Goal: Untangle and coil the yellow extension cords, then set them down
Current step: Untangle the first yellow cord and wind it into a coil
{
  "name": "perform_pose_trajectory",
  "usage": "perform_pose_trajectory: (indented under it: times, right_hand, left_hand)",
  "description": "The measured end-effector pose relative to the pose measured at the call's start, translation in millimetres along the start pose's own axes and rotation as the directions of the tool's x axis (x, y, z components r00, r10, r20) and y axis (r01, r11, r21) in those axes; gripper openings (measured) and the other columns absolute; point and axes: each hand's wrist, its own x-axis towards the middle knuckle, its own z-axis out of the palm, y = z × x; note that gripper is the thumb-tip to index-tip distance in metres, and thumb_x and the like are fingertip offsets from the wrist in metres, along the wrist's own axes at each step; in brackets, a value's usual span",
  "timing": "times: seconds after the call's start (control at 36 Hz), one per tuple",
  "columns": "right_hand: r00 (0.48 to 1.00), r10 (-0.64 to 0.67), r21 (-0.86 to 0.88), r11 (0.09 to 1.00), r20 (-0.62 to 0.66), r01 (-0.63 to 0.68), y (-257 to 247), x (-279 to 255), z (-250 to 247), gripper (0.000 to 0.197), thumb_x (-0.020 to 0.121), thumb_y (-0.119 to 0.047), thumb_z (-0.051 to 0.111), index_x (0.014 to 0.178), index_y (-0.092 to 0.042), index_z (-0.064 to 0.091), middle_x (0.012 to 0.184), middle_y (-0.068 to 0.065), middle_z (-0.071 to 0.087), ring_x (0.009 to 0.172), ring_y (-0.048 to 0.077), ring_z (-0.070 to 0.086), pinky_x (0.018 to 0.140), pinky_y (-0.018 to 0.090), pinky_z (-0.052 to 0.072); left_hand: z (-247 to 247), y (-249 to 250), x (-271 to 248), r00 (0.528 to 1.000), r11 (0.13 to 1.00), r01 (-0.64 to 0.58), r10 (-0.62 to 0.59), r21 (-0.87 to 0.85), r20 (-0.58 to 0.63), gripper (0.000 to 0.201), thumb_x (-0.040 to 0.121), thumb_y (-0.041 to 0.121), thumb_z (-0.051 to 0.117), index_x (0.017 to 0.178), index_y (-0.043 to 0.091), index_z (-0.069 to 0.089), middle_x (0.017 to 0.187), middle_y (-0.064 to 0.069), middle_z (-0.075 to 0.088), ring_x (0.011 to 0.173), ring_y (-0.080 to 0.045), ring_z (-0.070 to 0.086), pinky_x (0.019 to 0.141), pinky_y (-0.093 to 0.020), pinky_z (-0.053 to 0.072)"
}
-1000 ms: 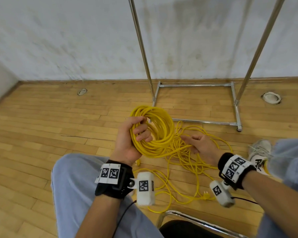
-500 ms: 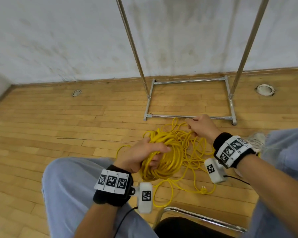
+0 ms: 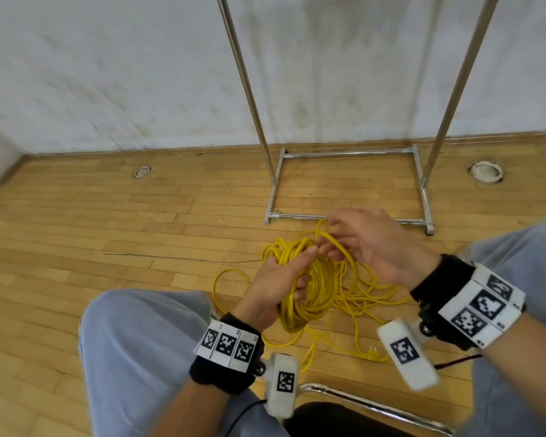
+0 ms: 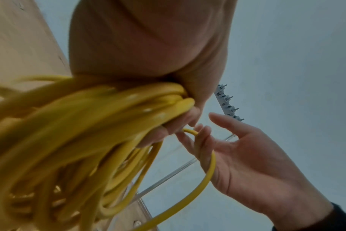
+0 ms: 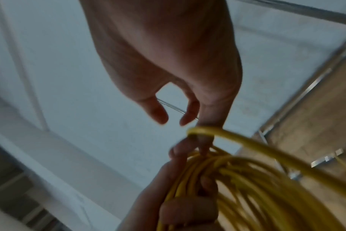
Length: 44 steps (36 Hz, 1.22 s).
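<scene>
Left hand (image 3: 273,287) gripped the coiled yellow extension cord (image 3: 317,287), right hand (image 3: 364,244) hooked one strand over relaxed fingers, loose cord lay on floor (image 3: 108,234)

- A white wall (image 3: 108,74), scuffed and stained, meets a wooden plank floor (image 3: 76,231) along a wood skirting strip.
- A chrome garment rack (image 3: 347,216) stands near the wall, its two uprights rising out of view.
- Two round floor sockets (image 3: 142,171) sit either side.
- A chrome chair frame (image 3: 375,408) edges the bottom.
</scene>
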Motion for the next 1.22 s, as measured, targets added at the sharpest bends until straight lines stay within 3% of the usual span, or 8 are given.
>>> perform_pose_trajectory:
  times: [0.25, 0.5, 0.64, 0.72, 0.89, 0.97, 1.08, 1.22]
  right_hand:
    - [0.99, -0.14, -0.006, 0.99, 0.01, 0.14, -6, 0, 3, 0.032, 0.1, -0.041, 0.058, 0.112, -0.011, 0.058, 0.104, 0.019, 0.077, 0.066, 0.019, 0.057, 0.061, 0.032, 0.044]
    - [0.972, -0.232, -0.132, 0.963, 0.032, 0.234, -2, 1, 13, 0.025, 0.101, -0.037, 0.06, 0.102, -0.012, 0.061, 0.098, 0.014, 0.078, 0.06, 0.021, 0.053, 0.053, 0.032, 0.043]
    - [0.927, -0.364, -0.308, 0.875, 0.093, 0.374, 10, -1, 24, 0.022, 0.099, -0.031, 0.067, 0.099, -0.01, 0.063, 0.082, 0.001, 0.07, 0.053, 0.022, 0.056, 0.048, 0.033, 0.045]
    - [0.905, -0.411, -0.337, 0.842, 0.107, 0.422, 14, -6, 31, 0.023, 0.098, -0.031, 0.069, 0.095, -0.012, 0.056, 0.076, -0.01, 0.062, 0.045, 0.021, 0.057, 0.044, 0.035, 0.047]
    - [0.886, -0.435, -0.263, 0.846, 0.162, 0.463, 14, -16, 37, 0.025, 0.099, -0.029, 0.07, 0.097, -0.013, 0.05, 0.069, 0.015, 0.06, 0.045, 0.044, 0.055, 0.04, 0.063, 0.049]
    - [0.887, -0.415, -0.253, 0.853, 0.203, 0.457, 17, -20, 41, 0.022, 0.099, -0.026, 0.069, 0.102, -0.011, 0.053, 0.083, 0.015, 0.067, 0.058, 0.05, 0.063, 0.05, 0.062, 0.055]
    - [0.892, -0.411, -0.256, 0.856, 0.189, 0.449, 33, -21, 50, 0.017, 0.097, -0.018, 0.07, 0.098, -0.012, 0.055, 0.089, 0.005, 0.068, 0.06, 0.029, 0.066, 0.06, 0.048, 0.06]
    - [0.887, -0.422, -0.297, 0.836, 0.189, 0.461, 39, -23, 51, 0.017, 0.097, -0.014, 0.068, 0.094, -0.009, 0.052, 0.072, 0.007, 0.064, 0.059, 0.023, 0.065, 0.061, 0.041, 0.057]
  left_hand:
    - [-17, 9, -2, 0.997, 0.997, -0.038, 0.033, 0.071, 0.071, 0.03, 0.094, 0.031, 0.073, 0.069, 0.021, 0.059, 0.054, -0.001, 0.039, 0.044, -0.016, 0.032, 0.044, -0.026, 0.03]
    - [-6, 5, -7, 0.972, 0.891, -0.232, 0.231, 0.39, 0.051, 0.05, 0.095, 0.052, 0.064, 0.068, 0.012, 0.056, 0.058, -0.013, 0.051, 0.048, -0.022, 0.044, 0.052, -0.032, 0.041]
    - [1, 4, -9, 0.966, 0.944, -0.259, 0.251, 0.206, 0.062, 0.073, 0.099, 0.071, 0.025, 0.078, 0.013, 0.066, 0.064, -0.015, 0.053, 0.053, -0.022, 0.049, 0.051, -0.028, 0.044]
    - [4, -1, -6, 0.978, 0.971, -0.207, 0.202, 0.12, 0.046, 0.083, 0.099, 0.074, 0.022, 0.083, 0.006, 0.067, 0.065, -0.011, 0.055, 0.055, -0.02, 0.052, 0.052, -0.029, 0.046]
    - [13, -8, -1, 0.984, 0.985, -0.173, 0.173, -0.004, -0.039, 0.081, 0.105, 0.066, 0.026, 0.083, -0.005, 0.058, 0.059, -0.011, 0.05, 0.055, -0.023, 0.051, 0.053, -0.03, 0.044]
    - [14, -16, 3, 0.989, 0.966, -0.141, 0.126, -0.217, -0.08, 0.064, 0.104, 0.064, 0.037, 0.092, 0.007, 0.064, 0.064, -0.01, 0.041, 0.06, -0.019, 0.048, 0.058, -0.033, 0.044]
    - [12, -18, 4, 0.997, 0.863, -0.061, 0.026, -0.502, -0.076, 0.06, 0.104, 0.065, 0.033, 0.076, 0.023, 0.065, 0.054, 0.001, 0.029, 0.049, -0.009, 0.033, 0.054, -0.024, 0.036]
    - [-1, -10, 7, 1.0, 0.766, -0.002, 0.021, -0.642, 0.022, 0.066, 0.099, 0.067, 0.037, 0.072, 0.014, 0.063, 0.054, -0.004, 0.037, 0.042, -0.015, 0.038, 0.042, -0.025, 0.033]
